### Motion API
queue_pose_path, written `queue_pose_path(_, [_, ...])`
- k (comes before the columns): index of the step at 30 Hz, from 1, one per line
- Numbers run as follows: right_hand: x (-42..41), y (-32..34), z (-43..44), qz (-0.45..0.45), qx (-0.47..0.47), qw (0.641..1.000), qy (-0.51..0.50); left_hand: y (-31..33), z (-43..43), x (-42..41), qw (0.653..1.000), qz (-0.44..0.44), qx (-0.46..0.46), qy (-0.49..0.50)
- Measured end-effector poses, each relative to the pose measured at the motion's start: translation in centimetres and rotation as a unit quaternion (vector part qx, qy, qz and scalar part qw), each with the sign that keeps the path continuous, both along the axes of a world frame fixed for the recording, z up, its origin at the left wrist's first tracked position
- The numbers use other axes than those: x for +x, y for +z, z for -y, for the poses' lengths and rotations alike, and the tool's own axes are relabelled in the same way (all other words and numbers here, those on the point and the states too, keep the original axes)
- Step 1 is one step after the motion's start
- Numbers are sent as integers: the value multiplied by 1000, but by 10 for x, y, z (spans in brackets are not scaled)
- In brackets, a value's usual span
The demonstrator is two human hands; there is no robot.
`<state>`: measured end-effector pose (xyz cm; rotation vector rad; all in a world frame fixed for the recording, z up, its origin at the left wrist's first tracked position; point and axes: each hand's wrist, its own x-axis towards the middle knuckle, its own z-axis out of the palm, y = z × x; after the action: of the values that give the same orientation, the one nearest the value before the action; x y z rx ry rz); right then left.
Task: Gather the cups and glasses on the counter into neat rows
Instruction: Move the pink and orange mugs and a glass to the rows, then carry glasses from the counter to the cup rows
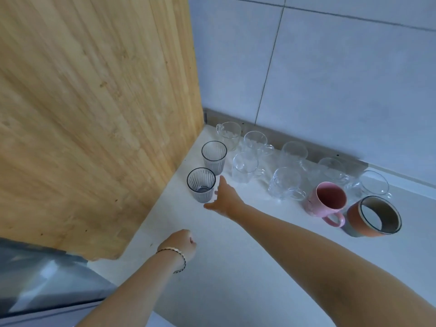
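Observation:
Two grey ribbed glasses stand by the wooden panel, the near one (201, 184) in front of the far one (214, 156). My right hand (224, 197) reaches to the near grey glass, fingers spread and touching its right side, not clearly gripping. Several clear glass cups with handles (245, 166) form two loose rows toward the wall. A pink mug (326, 202) and an orange cup (372, 217) sit at the right. My left hand (182, 243), with a bracelet on the wrist, rests as a fist on the white counter (236, 267).
A tall wooden panel (94, 114) closes off the left side of the counter. A tiled wall (330, 79) with a grey strip runs along the back. A steel surface (47, 279) lies at lower left.

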<state>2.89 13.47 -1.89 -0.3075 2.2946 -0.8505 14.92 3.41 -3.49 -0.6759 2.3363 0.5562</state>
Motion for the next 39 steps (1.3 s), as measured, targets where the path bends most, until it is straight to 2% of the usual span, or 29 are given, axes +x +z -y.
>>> queue_pose_path(2, [9,-3,-32,48,49,997,32,2,-10,-7,1000,-7,6,-21])
queue_pose_path(5, [25,2,-100,65,125,987,77,7,-39,-25,997,-15,14,-75])
queue_pose_path(8, [42,12,-183,89,192,975,75,13,-88,-46,988,-23,14,-151])
queue_pose_path(13, [76,29,-331,94,226,968,-50,28,-211,-75,959,-44,31,-279])
queue_pose_path(17, [110,42,-450,85,214,956,-184,41,-330,-82,921,-43,29,-387])
queue_pose_path(20, [134,49,-538,73,210,945,-240,44,-418,-77,896,-42,28,-440])
queue_pose_path(24, [156,47,-654,64,216,934,-278,39,-532,-66,885,-37,35,-462])
queue_pose_path(30, [154,38,-815,47,238,923,-298,30,-682,-50,904,-49,42,-424])
queue_pose_path(39, [71,43,-988,-30,294,885,-359,24,-813,-69,921,-77,40,-381])
